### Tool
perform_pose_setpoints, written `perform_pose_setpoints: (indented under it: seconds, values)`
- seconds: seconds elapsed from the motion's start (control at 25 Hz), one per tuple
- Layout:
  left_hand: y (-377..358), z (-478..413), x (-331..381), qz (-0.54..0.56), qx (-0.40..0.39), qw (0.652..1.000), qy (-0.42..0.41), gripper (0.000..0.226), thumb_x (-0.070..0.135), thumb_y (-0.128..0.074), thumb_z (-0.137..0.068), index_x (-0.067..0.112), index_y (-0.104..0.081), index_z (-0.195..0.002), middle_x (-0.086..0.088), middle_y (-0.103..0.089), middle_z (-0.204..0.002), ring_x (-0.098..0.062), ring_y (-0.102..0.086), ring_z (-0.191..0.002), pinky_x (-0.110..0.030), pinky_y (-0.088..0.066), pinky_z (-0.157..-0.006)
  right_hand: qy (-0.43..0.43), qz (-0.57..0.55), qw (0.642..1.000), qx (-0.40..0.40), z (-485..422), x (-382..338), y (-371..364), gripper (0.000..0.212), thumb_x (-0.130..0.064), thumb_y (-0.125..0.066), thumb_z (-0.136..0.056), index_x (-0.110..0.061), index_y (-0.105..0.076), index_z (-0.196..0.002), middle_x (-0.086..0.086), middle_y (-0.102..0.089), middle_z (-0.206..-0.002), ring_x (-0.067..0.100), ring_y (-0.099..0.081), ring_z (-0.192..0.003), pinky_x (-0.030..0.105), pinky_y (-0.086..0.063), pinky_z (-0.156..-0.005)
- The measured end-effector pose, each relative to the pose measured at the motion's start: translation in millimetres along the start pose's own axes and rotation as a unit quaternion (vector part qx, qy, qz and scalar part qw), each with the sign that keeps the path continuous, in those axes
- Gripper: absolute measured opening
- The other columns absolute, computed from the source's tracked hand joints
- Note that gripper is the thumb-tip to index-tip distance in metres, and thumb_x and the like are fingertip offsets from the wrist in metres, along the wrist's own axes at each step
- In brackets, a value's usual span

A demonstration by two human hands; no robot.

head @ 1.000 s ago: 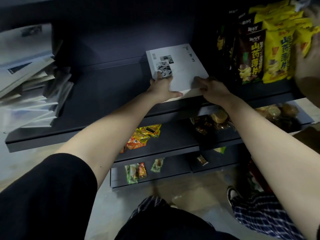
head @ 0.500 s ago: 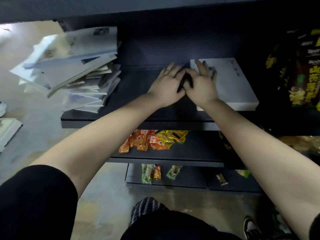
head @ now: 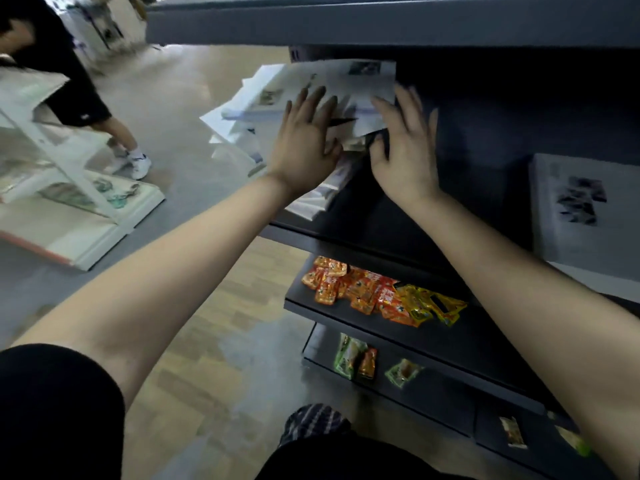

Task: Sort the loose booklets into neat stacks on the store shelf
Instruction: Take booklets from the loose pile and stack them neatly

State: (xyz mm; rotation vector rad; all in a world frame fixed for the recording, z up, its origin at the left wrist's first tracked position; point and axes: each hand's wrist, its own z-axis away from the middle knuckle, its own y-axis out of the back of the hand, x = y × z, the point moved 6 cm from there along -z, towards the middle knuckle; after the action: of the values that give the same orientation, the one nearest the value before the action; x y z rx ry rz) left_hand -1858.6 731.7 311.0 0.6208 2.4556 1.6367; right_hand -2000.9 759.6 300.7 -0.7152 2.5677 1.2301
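A messy pile of white loose booklets (head: 263, 102) leans at the left end of the dark store shelf (head: 398, 216), some sticking out past its edge. My left hand (head: 304, 140) lies with spread, straight fingers on the front of the pile. My right hand (head: 405, 147) touches the pile's right side, fingers extended, thumb near a booklet's lower edge. A neat stack of white booklets (head: 585, 216) lies flat on the same shelf at the far right, apart from both hands.
Orange and yellow snack packets (head: 374, 292) lie on the lower shelf, with green packets (head: 349, 355) below. An upper shelf (head: 381, 19) overhangs the pile. Another person (head: 79, 98) stands at the left beside a white rack (head: 69, 188) on the floor.
Both hands left the neat stack on the right and moved left across the shelf to the messy pile. My view swung left with them.
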Motion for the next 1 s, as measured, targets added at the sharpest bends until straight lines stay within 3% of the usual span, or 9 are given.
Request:
perform_pose_setpoints:
  seconds: [0.16,0.32,0.4,0.52,0.64,0.76,0.92,1.0]
  values:
    - [13.2,-3.2,-74.0,0.019,-0.004,0.998,0.054,0.068,0.032,-0.048,-0.086,0.010,-0.027,-0.146,-0.013,-0.022,-0.154,-0.033,-0.015,-0.143,-0.039,-0.010,-0.117,0.051,0.034,0.998,0.027,-27.5,-47.2,-30.3,0.049,-0.010,-0.045,-0.080,-0.007,-0.054,-0.128,0.016,-0.046,-0.139,0.034,-0.035,-0.135,0.056,-0.009,-0.112]
    - [10.1,-17.6,-114.3,0.069,-0.037,0.996,0.051,0.077,0.049,-0.045,-0.077,0.013,-0.034,-0.144,-0.012,-0.029,-0.152,-0.030,-0.026,-0.140,-0.037,-0.021,-0.115,0.008,0.107,0.993,-0.058,-54.1,-67.2,-64.6,0.053,-0.026,-0.049,-0.084,-0.014,-0.045,-0.136,0.010,-0.034,-0.148,0.030,-0.023,-0.141,0.054,0.001,-0.113]
    - [8.3,-24.2,-130.2,0.091,-0.053,0.994,0.021,0.073,0.054,-0.043,-0.075,0.014,-0.046,-0.136,-0.009,-0.044,-0.142,-0.029,-0.040,-0.130,-0.035,-0.034,-0.107,-0.028,0.119,0.987,-0.101,-65.6,-73.8,-82.8,0.053,-0.033,-0.051,-0.085,-0.019,-0.044,-0.136,0.005,-0.029,-0.150,0.029,-0.020,-0.141,0.055,0.000,-0.112]
    - [11.7,-38.9,-147.7,0.092,-0.056,0.994,-0.033,0.064,0.059,-0.041,-0.073,0.014,-0.062,-0.113,-0.005,-0.063,-0.113,-0.029,-0.056,-0.105,-0.039,-0.043,-0.091,-0.057,0.105,0.985,-0.123,-78.3,-76.2,-96.1,0.051,-0.040,-0.054,-0.084,-0.022,-0.050,-0.131,0.004,-0.040,-0.144,0.026,-0.034,-0.134,0.051,-0.014,-0.112]
    - [10.9,-57.0,-159.3,0.057,-0.074,0.990,-0.104,0.056,0.058,-0.054,-0.082,0.020,-0.058,-0.123,0.001,-0.062,-0.121,-0.027,-0.056,-0.109,-0.040,-0.038,-0.092,-0.076,0.130,0.983,-0.104,-80.8,-64.9,-83.4,0.050,-0.048,-0.057,-0.082,-0.018,-0.058,-0.122,0.006,-0.056,-0.130,0.028,-0.051,-0.118,0.047,-0.035,-0.102]
    - [7.3,-70.5,-164.7,0.037,-0.086,0.979,-0.182,0.056,0.055,-0.054,-0.086,0.022,-0.053,-0.131,-0.001,-0.059,-0.130,-0.027,-0.055,-0.114,-0.036,-0.044,-0.090,-0.125,0.161,0.970,-0.133,-73.2,-41.3,-58.7,0.035,-0.030,-0.053,-0.089,-0.013,-0.058,-0.119,0.010,-0.056,-0.129,0.032,-0.051,-0.116,0.046,-0.042,-0.097]
    - [4.3,-82.9,-166.8,0.021,-0.086,0.970,-0.225,0.058,0.059,-0.051,-0.086,0.024,-0.053,-0.132,-0.002,-0.058,-0.132,-0.028,-0.054,-0.116,-0.037,-0.044,-0.091,-0.168,0.148,0.957,-0.184,-66.7,-26.9,-47.9,0.055,-0.008,-0.052,-0.089,-0.023,-0.042,-0.140,0.004,-0.037,-0.149,0.027,-0.035,-0.134,0.035,-0.027,-0.112]
    - [4.3,-85.9,-170.6,0.039,-0.093,0.968,-0.231,0.057,0.058,-0.053,-0.086,0.023,-0.054,-0.131,0.000,-0.057,-0.133,-0.027,-0.053,-0.118,-0.036,-0.042,-0.094,-0.177,0.163,0.953,-0.186,-68.6,-26.3,-51.8,0.056,-0.005,-0.048,-0.089,-0.025,-0.041,-0.141,0.009,-0.040,-0.146,0.032,-0.038,-0.130,0.036,-0.029,-0.111]
